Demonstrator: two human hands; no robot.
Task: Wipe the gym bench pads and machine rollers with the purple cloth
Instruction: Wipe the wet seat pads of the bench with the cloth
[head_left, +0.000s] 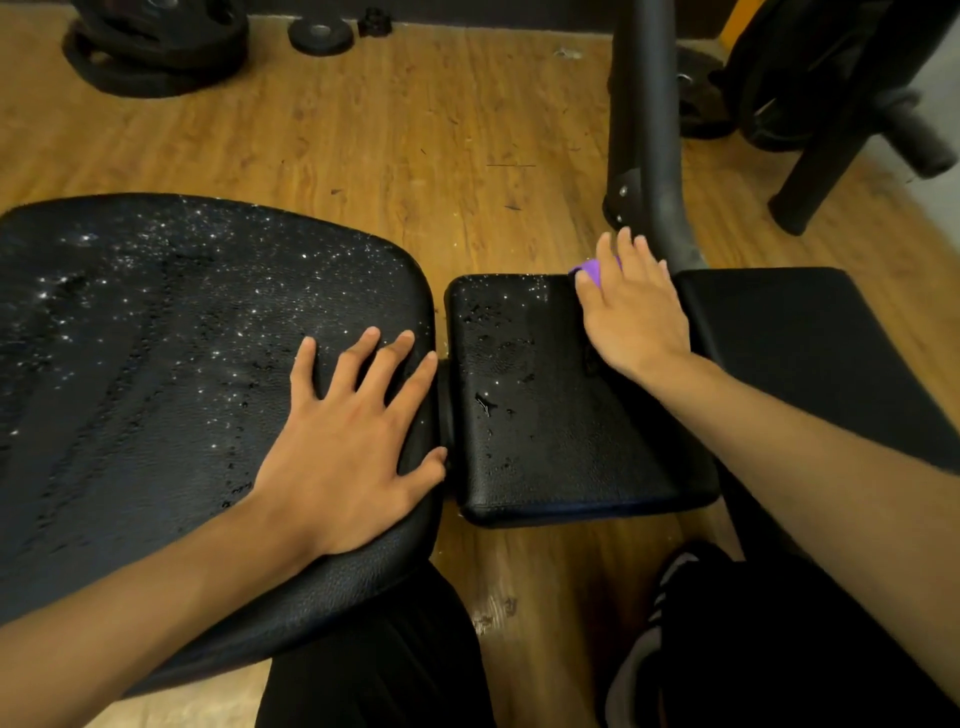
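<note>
Black grained vinyl covers three bench pads set side by side over a wooden floor (363, 130). The large pad (156, 338) on the left is speckled with water droplets, thickest toward its far edge. The left hand (353, 441) lies flat on this pad near its right edge, palm down, fingers straight and spread apart, the thumb reaching over the edge into the gap beside the middle pad (524, 415). It holds nothing.

The middle pad is wet with beads and small puddles on its left half, while its right half looks dull and smooth. At its far right corner the right hand (634, 312) presses down on the purple cloth (589, 270). Its fingers are extended and only slightly parted, so that just a small fold of the cloth shows past the fingertips at the pad's far edge. The right pad (810, 338) lies just beside this hand and carries no visible droplets.

A dark steel post (647, 130) rises from the floor behind the right hand. Stacked weight plates (156, 47) lie on the floor at the far left.
</note>
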